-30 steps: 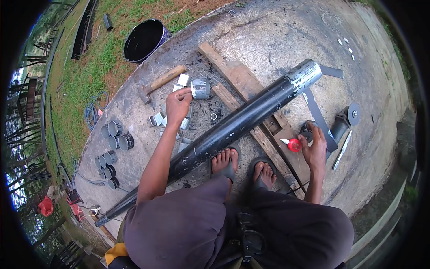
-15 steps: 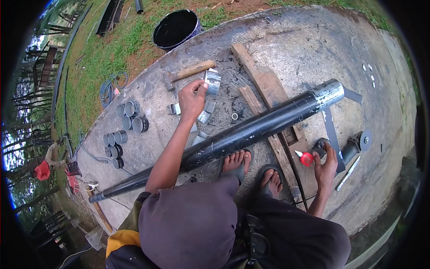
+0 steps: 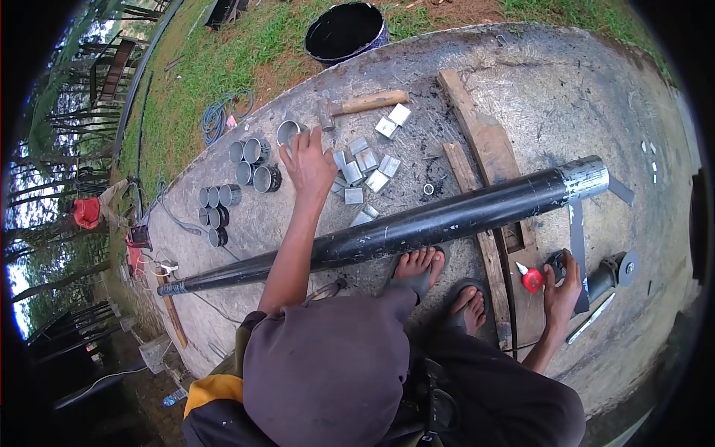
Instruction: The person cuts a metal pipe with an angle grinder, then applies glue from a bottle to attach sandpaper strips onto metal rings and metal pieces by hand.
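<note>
Smooth matt ring [image 3: 287,132], glossy pipe [image 3: 447,223] (scuffed in patches), rough wooden plank [image 3: 484,134].

concrete slab [image 3: 588,112] under my sandals [image 3: 414,284]. on it: hammer [image 3: 369,103], silvery blocks [image 3: 351,173], pipe rings [image 3: 231,196] grouped to my left; wooden boards [image 3: 485,138] mid-slab; angle grinder [image 3: 605,276], thin pale strip [image 3: 593,319] to my right.
</note>
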{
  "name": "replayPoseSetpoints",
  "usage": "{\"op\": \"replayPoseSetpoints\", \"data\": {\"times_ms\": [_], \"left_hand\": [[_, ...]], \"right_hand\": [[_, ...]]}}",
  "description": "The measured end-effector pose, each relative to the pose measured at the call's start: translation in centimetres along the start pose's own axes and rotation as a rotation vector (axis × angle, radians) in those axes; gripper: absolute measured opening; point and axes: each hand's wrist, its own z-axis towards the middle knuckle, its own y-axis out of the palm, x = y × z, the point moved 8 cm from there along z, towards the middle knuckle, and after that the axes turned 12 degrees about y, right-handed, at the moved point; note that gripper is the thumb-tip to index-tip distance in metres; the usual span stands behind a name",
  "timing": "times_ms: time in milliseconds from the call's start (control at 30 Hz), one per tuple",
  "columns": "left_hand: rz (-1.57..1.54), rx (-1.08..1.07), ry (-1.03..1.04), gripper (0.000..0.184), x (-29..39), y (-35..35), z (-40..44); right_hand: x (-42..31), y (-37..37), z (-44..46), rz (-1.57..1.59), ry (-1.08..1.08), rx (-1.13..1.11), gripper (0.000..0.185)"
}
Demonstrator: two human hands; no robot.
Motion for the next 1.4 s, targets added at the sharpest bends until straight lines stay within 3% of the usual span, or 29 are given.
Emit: {"op": "replayPoseSetpoints", "data": {"times_ms": [100,267,300,367,467,667,867,1167,1267,1300,1400], "left_hand": [[-0.427,-0.007,0.092,0.01,5.7,-1.1,0.3],[-1.001,0.017,0.355,0.01,20.0,-7.2,-1.2],[-1.045,0.01,0.471,0.005,22.8,-9.1,-2.2],[-1.093,0.044,0.78,0.013,27.2,-12.1,-4.8],[-1.164,0.047,1.071,0.02,30.1,-12.6,-8.5],[-1.13,-0.071,1.072,0.019,29.5,-12.9,-8.0],[-0.981,-0.101,0.88,0.012,24.5,-12.8,-3.1],[-0.509,-0.345,1.248,0.014,19.8,-16.6,0.2],[-0.456,-0.35,1.36,0.019,21.8,-18.3,0.8],[-0.449,-0.251,1.42,0.019,23.2,-19.2,1.2],[-0.567,-0.313,1.332,0.017,24.9,-17.2,1.4]], "right_hand": [[-0.5,-0.2,0.0,0.013,-0.03,0.024,0.05],[-1.3,-0.6,-0.6,0.057,-0.033,0.018,0.048],[-1.5,-0.6,-0.8,0.065,-0.045,0.025,0.047],[-2.0,-0.5,-1.1,0.08,-0.07,0.041,0.045],[-3.5,-0.3,-1.6,0.093,-0.102,0.045,0.041],[-6.9,0.3,-3.5,0.203,-0.202,0.046,0.04],[-4.3,-0.9,-3.5,0.275,-0.197,0.25,0.035],[3.2,-4.2,-4.9,0.264,0.011,0.468,0.031],[3.5,-3.2,-5.6,0.303,0.042,0.426,0.031],[3.5,-2.8,-6.0,0.322,0.058,0.4,0.031],[3.2,-1.3,-6.7,0.425,0.154,0.321,0.031]]}}
